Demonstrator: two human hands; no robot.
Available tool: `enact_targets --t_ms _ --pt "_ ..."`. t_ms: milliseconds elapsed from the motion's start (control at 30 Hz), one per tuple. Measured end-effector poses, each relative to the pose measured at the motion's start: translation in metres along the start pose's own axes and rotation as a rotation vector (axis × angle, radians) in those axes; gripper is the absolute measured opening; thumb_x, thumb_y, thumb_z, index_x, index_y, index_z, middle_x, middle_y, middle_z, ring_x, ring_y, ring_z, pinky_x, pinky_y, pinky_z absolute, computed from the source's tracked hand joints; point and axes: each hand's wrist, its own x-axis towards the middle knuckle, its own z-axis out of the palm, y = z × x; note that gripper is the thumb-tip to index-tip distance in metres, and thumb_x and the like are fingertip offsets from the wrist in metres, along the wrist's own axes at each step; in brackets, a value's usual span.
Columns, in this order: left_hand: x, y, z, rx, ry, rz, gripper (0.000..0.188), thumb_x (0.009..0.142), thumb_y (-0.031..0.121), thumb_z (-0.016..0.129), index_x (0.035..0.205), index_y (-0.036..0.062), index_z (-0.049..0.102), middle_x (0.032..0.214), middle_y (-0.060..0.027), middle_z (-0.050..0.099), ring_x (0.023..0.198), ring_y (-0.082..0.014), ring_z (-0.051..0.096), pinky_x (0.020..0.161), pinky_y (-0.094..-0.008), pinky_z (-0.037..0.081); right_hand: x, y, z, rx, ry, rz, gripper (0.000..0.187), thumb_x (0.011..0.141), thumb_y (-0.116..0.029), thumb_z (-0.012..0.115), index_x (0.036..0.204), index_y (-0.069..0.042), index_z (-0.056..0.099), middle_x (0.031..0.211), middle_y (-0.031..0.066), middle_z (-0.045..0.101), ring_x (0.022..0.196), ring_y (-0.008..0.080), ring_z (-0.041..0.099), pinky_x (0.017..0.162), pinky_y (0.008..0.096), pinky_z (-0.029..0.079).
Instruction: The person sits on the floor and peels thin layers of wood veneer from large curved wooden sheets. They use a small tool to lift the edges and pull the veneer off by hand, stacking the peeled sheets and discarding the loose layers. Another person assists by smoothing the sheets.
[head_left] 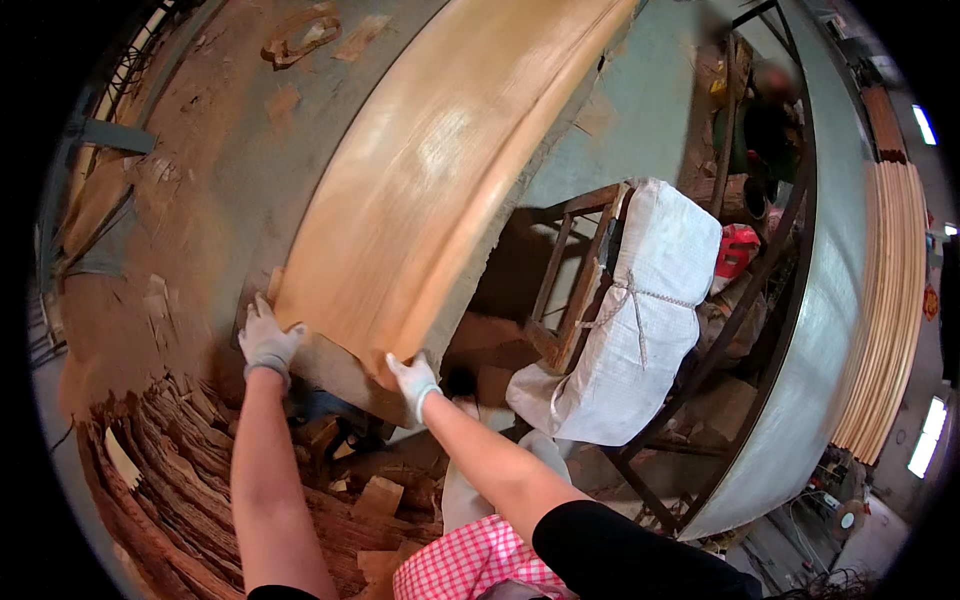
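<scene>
A long, pale tan sheet of wood veneer (430, 160) stretches away from me over a board on a table. A raised fold runs along its right side. My left hand (268, 340), in a white glove, is at the near left corner, with thumb and fingers apart around the sheet's edge. My right hand (413, 383), gloved the same way, pinches the near right corner where the veneer curls up. The fingertips under the edge are hidden. Between my hands the sheet's near edge lies over the rough-edged board (350, 370).
A stool (590, 270) with a white sack (655, 310) tied over it stands to the right. Beyond it is a metal-framed table (810, 400) and a stack of wooden strips (890, 310). Brown veneer sheets (190, 480) are piled at lower left. A blurred person (770, 120) is at far right.
</scene>
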Motion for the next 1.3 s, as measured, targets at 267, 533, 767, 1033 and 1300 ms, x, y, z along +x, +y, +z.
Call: enact_targets --t_ms 267,533,767,1033,1300 --pt "-0.181 -0.029 0.132 -0.602 -0.219 -0.213 0.071 0.088 0.024 0.061 0.146 -0.0010 0.028 0.144 -0.0258 0.039 0.131 -0.0377 0.041 0.108 -0.0394 0.035 -0.166 0.014 -0.140 -0.386 -0.587 0.060 0.052 0.094 -0.039 0.059 0.129 0.000 0.055 0.116 0.0107 0.065 0.103 0.0185 0.060 0.089 0.0288 0.047" --pt "-0.308 -0.055 0.194 -0.410 -0.603 -0.075 0.058 0.087 0.039 0.061 0.127 -0.0022 0.055 0.129 -0.0235 0.056 0.123 -0.0363 0.051 0.102 -0.0382 0.041 -0.301 0.066 -0.316 -0.069 0.048 0.159 0.031 0.096 -0.019 0.057 0.118 0.003 0.059 0.110 0.0107 0.068 0.096 0.0174 0.064 0.082 0.0297 0.052" --pt "-0.373 0.049 0.128 -0.655 -0.425 0.126 0.038 0.087 0.023 0.064 0.116 -0.0012 0.063 0.112 -0.0147 0.067 0.102 -0.0249 0.063 0.092 -0.0337 0.047 -0.421 0.094 -0.418 -0.128 0.149 -0.117 0.038 0.094 -0.029 0.054 0.120 -0.002 0.061 0.109 0.0126 0.068 0.098 0.0218 0.065 0.088 0.0328 0.049" --pt "-0.500 0.193 0.180 -0.391 -0.322 0.362 0.031 0.087 0.021 0.061 0.108 -0.0017 0.064 0.091 -0.0090 0.067 0.082 -0.0202 0.061 0.075 -0.0319 0.049 -0.587 0.249 -0.579 -0.334 0.296 -0.136 0.042 0.091 -0.031 0.046 0.123 -0.008 0.059 0.118 0.0202 0.062 0.110 0.0366 0.058 0.097 0.0433 0.044" --pt "-0.693 0.438 0.228 -0.148 -0.432 1.062 0.040 0.082 0.008 0.067 0.119 -0.0032 0.059 0.107 -0.0113 0.065 0.099 -0.0196 0.060 0.091 -0.0312 0.046 -0.708 0.402 -0.704 0.227 0.826 0.061 0.037 0.091 -0.028 0.051 0.118 -0.006 0.063 0.114 0.0159 0.066 0.107 0.0313 0.062 0.093 0.0387 0.047"
